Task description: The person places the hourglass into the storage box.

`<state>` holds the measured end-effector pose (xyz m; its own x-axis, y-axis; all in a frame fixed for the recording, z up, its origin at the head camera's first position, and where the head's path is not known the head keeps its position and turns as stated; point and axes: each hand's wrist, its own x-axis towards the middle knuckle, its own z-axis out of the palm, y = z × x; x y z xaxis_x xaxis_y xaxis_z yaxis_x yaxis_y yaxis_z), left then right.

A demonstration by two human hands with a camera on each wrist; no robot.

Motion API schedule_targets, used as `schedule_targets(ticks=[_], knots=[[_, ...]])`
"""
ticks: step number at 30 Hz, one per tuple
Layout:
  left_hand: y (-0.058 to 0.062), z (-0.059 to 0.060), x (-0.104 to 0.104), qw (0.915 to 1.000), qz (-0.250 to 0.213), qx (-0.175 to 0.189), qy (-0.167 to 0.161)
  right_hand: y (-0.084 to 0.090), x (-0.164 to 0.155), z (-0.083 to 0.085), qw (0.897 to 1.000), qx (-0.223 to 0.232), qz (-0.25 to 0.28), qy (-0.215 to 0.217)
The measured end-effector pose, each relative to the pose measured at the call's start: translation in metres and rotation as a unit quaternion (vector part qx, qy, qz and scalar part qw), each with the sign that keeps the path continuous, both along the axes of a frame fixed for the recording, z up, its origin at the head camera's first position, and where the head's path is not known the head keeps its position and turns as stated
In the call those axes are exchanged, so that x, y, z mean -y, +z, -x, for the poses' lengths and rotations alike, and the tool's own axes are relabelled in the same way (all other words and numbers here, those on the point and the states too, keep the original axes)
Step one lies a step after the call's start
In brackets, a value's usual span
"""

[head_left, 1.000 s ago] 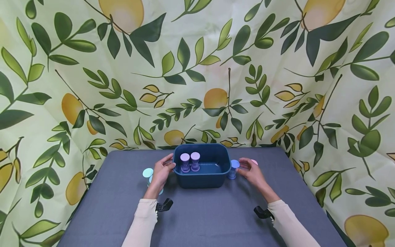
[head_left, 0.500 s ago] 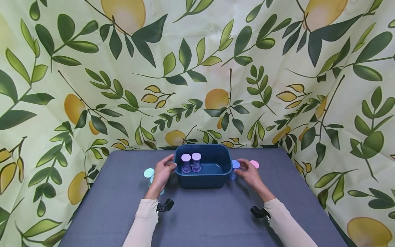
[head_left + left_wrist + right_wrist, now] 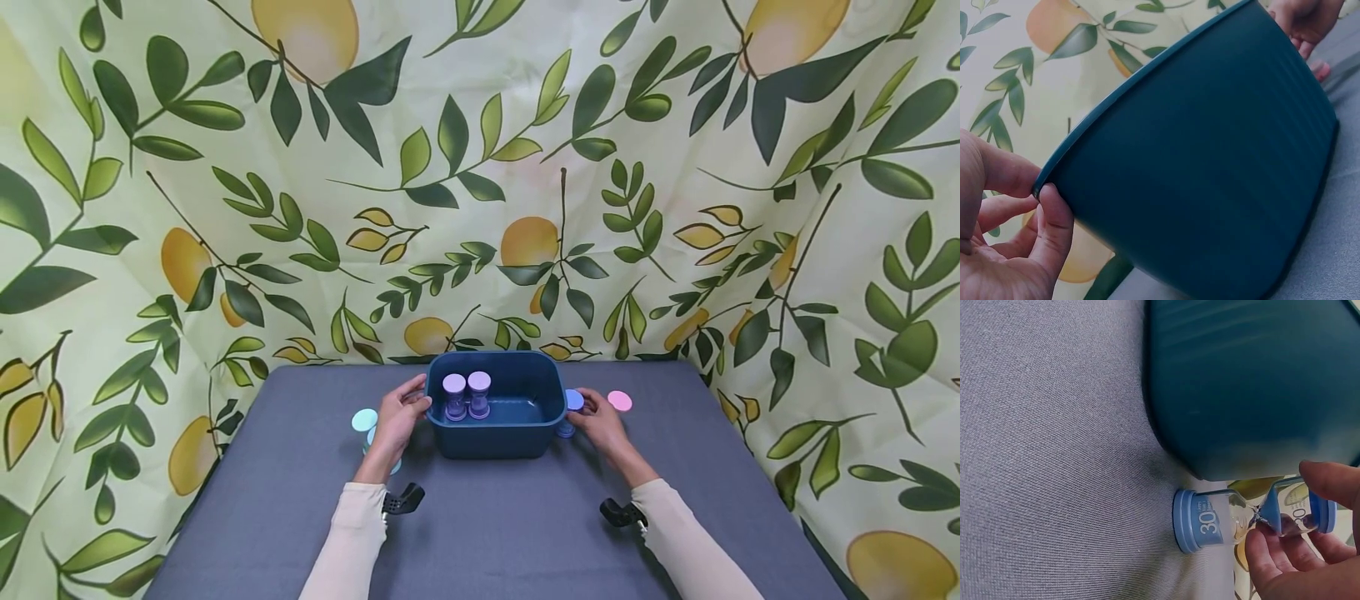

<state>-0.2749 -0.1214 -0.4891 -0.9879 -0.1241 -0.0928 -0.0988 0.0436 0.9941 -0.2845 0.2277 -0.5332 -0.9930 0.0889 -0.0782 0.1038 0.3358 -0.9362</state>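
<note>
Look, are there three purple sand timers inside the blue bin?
No, only two purple sand timers stand inside the blue bin.

The head view looks forward and down from above the person's arms, taking in the whole grey table [image 3: 487, 525], the leaf-print backdrop [image 3: 480, 167] and the dark teal bin [image 3: 495, 437] between both hands. The left wrist view sits very close under the left hand [image 3: 1004, 250], facing across the bin's outer wall toward the far hand. The right wrist view looks close along the tabletop past the right hand [image 3: 1304, 562] at the blue hourglass [image 3: 1254, 519] just beside the bin. All three views share the bin.
</note>
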Motion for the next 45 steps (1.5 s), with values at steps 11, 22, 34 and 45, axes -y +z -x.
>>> schedule_targets(ticks=[11,22,34,45], knots=[[-0.001,-0.001,-0.001,1.0000,-0.007,-0.003,-0.004,0.010,-0.007,-0.011,1.000,-0.004,0.014,-0.004],[-0.001,0.000,0.002,1.0000,-0.003,0.006,-0.006,0.030,-0.015,-0.023,1.000,-0.023,-0.009,0.006],[-0.003,0.002,0.003,0.9999,-0.007,-0.003,-0.007,0.053,-0.020,-0.038,0.999,-0.039,0.009,0.012],[-0.001,0.002,0.002,1.0000,-0.003,0.003,-0.005,0.081,-0.019,-0.048,0.997,-0.066,-0.042,0.001]])
